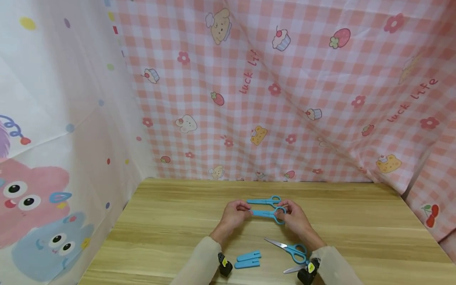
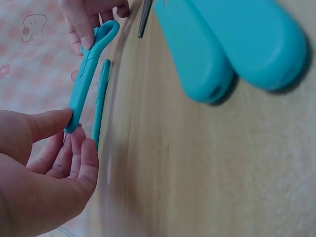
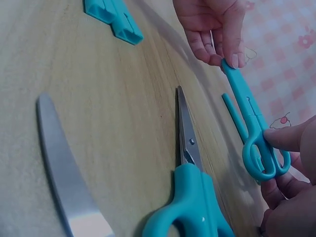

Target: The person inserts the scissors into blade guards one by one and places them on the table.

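A pair of blue scissors [image 1: 263,213] with a blue blade cover on it is held level above the table between both hands. My left hand [image 1: 235,215] pinches the covered tip between thumb and fingers. At the other end, my right hand [image 1: 293,217] grips the finger loops, its thumb on the handle in the right wrist view. A second covered pair of blue scissors [image 1: 259,202] lies on the table just behind. Nearer the front rest two loose blue blade covers [image 1: 246,264], side by side, their slotted openings [image 3: 129,34] visible in the right wrist view.
By the right forearm lie bare-bladed blue scissors [image 1: 295,251], and another bare metal blade [image 1: 293,269] partly hidden by the right wrist camera [image 1: 308,272]. The wooden table [image 1: 160,229] ends at a pink checked cloth [image 1: 199,150] behind and a white printed cloth [image 1: 89,99] at left.
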`<state>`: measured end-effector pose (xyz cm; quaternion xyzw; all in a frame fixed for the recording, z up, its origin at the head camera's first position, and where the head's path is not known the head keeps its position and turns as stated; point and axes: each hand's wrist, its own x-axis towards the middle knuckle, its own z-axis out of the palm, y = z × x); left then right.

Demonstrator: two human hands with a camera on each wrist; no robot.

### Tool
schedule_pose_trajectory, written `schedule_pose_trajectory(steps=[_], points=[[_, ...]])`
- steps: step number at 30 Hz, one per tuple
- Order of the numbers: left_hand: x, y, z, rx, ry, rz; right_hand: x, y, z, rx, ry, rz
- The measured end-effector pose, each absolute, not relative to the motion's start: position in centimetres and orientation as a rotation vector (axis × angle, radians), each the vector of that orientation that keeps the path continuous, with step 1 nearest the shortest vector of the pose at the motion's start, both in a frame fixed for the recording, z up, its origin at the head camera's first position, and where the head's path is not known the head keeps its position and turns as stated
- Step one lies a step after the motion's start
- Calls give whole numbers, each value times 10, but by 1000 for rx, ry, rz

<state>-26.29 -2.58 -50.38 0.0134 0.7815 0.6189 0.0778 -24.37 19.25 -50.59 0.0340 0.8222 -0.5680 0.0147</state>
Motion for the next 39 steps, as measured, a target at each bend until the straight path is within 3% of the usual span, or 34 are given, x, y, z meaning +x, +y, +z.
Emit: schedule_pose_trajectory(steps=[39], points=[[-271,-26,-516,0,2411,1786,-253,192,-525,61,2610,-1798]])
